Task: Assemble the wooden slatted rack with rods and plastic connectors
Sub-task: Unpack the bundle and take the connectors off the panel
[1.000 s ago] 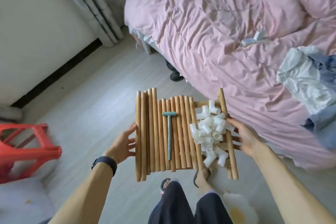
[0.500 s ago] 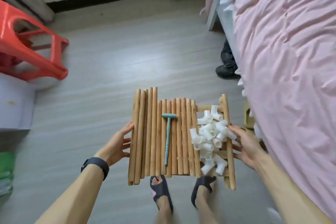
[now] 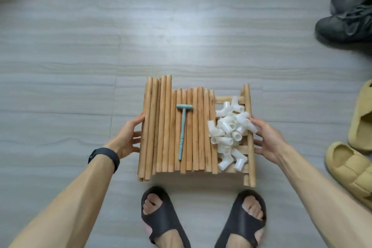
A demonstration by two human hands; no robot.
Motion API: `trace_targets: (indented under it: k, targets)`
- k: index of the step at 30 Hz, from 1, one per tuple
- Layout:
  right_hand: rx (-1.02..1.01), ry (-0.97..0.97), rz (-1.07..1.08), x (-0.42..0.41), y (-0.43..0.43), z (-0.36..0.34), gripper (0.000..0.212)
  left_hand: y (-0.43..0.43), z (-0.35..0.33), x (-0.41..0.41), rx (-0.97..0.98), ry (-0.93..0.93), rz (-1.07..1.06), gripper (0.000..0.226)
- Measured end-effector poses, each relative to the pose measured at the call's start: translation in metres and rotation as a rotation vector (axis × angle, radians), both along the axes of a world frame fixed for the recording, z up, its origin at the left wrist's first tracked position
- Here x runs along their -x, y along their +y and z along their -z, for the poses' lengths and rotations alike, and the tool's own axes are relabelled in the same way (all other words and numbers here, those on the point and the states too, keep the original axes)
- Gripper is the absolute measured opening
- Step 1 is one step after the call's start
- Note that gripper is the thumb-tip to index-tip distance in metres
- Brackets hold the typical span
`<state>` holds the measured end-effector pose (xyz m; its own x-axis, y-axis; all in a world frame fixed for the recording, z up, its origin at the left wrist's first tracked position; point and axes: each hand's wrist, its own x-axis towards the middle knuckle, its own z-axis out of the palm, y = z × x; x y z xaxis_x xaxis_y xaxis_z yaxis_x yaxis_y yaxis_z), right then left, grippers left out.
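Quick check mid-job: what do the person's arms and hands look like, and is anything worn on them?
Both forearms are bare, with no sleeves in view and no gloves. The left hand has a black band round its wrist, like a watch or fitness tracker. The right hand and its wrist carry nothing. No rings are visible.

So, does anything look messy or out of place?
Nothing broken or spilled. The rods lie unevenly, the left few sticking out past the others, and the white connectors sit in a loose heap beside them.
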<state>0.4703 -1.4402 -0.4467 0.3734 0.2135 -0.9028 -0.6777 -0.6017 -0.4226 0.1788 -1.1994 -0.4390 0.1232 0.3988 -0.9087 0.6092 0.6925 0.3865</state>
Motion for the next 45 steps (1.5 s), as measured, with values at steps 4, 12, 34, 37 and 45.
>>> trace_targets:
  k: [4,12,34,37,45]
  targets:
    - [0.001,-0.017,-0.010,-0.001,0.019,0.049,0.033,0.012,0.044,-0.003,-0.038,-0.027,-0.006,0.035]
    - [-0.038,-0.136,-0.119,-0.020,0.052,0.057,0.035,0.034,0.053,-0.016,-0.160,-0.077,-0.043,0.041]
    - [-0.095,-1.030,-1.544,0.137,0.100,0.010,0.045,-0.065,0.008,-0.024,-0.838,0.418,1.541,0.075]
    - [-0.074,-1.032,-1.575,0.135,0.107,0.024,0.042,-0.061,0.029,-0.017,-0.813,0.412,1.567,0.075]
    - [-0.111,-0.946,-1.500,0.128,0.123,0.034,0.018,-0.054,0.041,-0.008,-0.778,0.360,1.603,0.085]
